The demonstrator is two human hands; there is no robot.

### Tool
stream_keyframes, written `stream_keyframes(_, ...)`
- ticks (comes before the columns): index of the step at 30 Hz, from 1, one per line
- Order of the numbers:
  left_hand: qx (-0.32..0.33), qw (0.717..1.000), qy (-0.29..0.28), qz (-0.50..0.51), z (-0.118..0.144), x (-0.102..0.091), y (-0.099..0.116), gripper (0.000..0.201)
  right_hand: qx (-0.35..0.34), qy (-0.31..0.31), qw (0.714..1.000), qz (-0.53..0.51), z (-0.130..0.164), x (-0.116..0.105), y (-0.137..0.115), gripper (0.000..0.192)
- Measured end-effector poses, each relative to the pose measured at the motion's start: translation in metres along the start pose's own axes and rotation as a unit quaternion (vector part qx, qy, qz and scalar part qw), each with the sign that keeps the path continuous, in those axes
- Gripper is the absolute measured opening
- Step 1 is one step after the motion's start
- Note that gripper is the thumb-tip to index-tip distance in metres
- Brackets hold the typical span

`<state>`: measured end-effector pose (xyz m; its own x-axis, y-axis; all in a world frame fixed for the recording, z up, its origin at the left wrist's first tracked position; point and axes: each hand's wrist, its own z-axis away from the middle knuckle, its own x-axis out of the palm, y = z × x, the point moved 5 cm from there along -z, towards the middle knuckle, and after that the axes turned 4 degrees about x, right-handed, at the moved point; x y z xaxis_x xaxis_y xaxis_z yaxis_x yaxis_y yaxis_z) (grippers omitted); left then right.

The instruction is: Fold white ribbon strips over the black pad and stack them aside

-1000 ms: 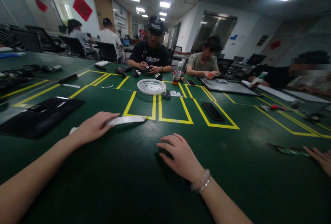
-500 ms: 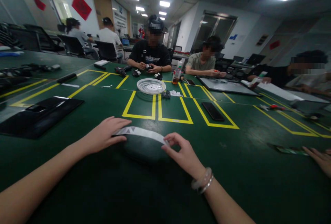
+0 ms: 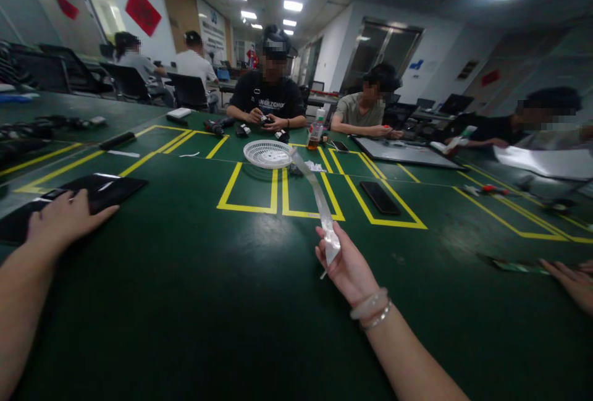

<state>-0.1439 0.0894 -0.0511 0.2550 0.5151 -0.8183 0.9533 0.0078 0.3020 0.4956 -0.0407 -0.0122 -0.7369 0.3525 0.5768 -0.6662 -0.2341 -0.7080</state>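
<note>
My right hand (image 3: 349, 268) grips one end of a long, thin, shiny whitish strip (image 3: 319, 194). The strip rises from the fingers and bends away, its far end passing in front of the white round basket (image 3: 269, 163). At the left, my left hand (image 3: 65, 222) has its fingers spread, with the thumb stretched to the right. It lies over the near part of a flat black panel (image 3: 123, 186) that carries white strips; whether it presses on the panel I cannot tell.
On the green table (image 3: 222, 308), yellow tape marks out boxes. A black phone (image 3: 380, 197) lies right of the strip. Beyond are a bottle (image 3: 315, 135), a power drill (image 3: 218, 126) and a large grey panel (image 3: 407, 152). Several people sit around; another person's hand (image 3: 572, 280) rests at the right edge.
My left hand has let go of the strip and moved left to the black panel. My right hand keeps the strip, which has swung from lying across to pointing away from me.
</note>
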Motion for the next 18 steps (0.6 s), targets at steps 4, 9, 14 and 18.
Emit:
stream_keyframes(4, 0.025, 0.999, 0.021, -0.026, 0.004, -0.011, 0.013, 0.072, 0.017, -0.004, 1.000, -0.020, -0.005, -0.004, 0.001, 0.015)
stream_keyframes(9, 0.047, 0.997, 0.042, -0.037, 0.011, -0.025, 0.031, 0.071, 0.059, -0.016, 0.997, -0.041, -0.008, -0.008, 0.004, 0.015)
stream_keyframes(14, 0.119, 0.987, 0.103, -0.006, 0.009, -0.032, 0.053, 0.064, 0.064, -0.020, 0.997, -0.048, -0.010, -0.010, 0.005, 0.014)
stream_keyframes(18, 0.195, 0.979, 0.056, 0.019, 0.006, -0.022, 0.108, 0.063, 0.063, -0.026, 0.997, -0.048, -0.010, -0.008, 0.005, 0.016)
